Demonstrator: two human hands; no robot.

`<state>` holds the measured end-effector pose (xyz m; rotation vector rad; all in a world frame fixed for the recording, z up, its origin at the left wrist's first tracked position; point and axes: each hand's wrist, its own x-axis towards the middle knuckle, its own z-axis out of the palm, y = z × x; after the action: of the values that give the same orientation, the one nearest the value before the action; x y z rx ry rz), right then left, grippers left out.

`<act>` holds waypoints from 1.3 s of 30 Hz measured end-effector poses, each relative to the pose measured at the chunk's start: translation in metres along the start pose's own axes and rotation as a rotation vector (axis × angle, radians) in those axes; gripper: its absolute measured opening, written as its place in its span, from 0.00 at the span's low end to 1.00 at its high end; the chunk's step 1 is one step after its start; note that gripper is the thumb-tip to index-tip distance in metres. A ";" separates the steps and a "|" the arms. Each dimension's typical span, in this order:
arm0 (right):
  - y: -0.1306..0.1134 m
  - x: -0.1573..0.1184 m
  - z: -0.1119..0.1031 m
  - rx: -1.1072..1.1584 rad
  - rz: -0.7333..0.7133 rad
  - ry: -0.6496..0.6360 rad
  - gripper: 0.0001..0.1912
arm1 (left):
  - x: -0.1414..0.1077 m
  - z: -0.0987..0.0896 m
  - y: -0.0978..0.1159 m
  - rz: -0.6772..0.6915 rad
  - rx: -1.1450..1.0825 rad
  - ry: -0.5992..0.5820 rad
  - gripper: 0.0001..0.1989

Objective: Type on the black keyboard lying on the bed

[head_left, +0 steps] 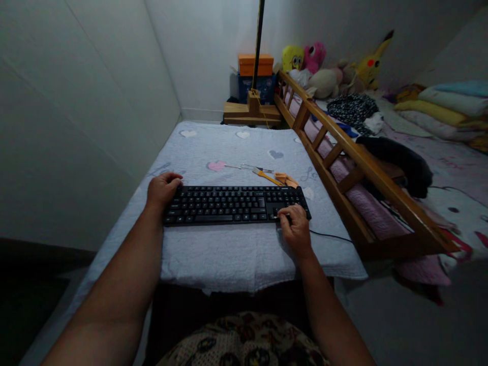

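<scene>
A black keyboard (221,204) lies flat across the cloth-covered table. My left hand (163,190) grips its far left end, fingers curled over the upper corner. Over the keyboard's lower right part, near the arrow keys and number pad, my right hand (295,226) is closed in a pinch. A small thin stick with a white tip (276,217) pokes out from those fingers; the rest of it is hidden. Just behind the keyboard are an orange-handled brush-like tool (267,176), thin metal tools (251,167) and a folded orange cloth (285,179).
The pale blue tablecloth (213,254) has heart patterns. A black cable (330,235) runs off the keyboard's right side. A wooden bed rail (354,157) borders the table's right, with plush toys (324,81) beyond. At the back stand a wooden stand (244,113) and an orange box (247,65).
</scene>
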<state>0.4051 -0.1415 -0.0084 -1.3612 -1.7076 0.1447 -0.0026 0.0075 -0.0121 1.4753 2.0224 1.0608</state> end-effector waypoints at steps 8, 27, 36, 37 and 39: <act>-0.001 -0.002 -0.001 0.010 0.010 -0.012 0.09 | 0.000 0.000 0.000 -0.004 0.001 -0.003 0.14; -0.003 -0.001 -0.002 0.024 -0.018 -0.025 0.09 | 0.002 0.001 -0.005 0.006 0.012 -0.005 0.15; -0.003 -0.001 0.001 0.050 -0.022 -0.041 0.08 | 0.006 0.004 -0.013 0.020 0.002 0.006 0.15; -0.003 -0.001 0.001 0.054 -0.026 -0.045 0.08 | 0.005 0.004 -0.012 0.018 0.001 0.006 0.15; -0.002 -0.002 0.001 0.062 -0.037 -0.053 0.08 | 0.004 0.003 -0.008 0.017 -0.005 0.012 0.14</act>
<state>0.4027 -0.1433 -0.0084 -1.2897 -1.7573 0.2132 -0.0071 0.0106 -0.0200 1.4891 2.0170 1.0828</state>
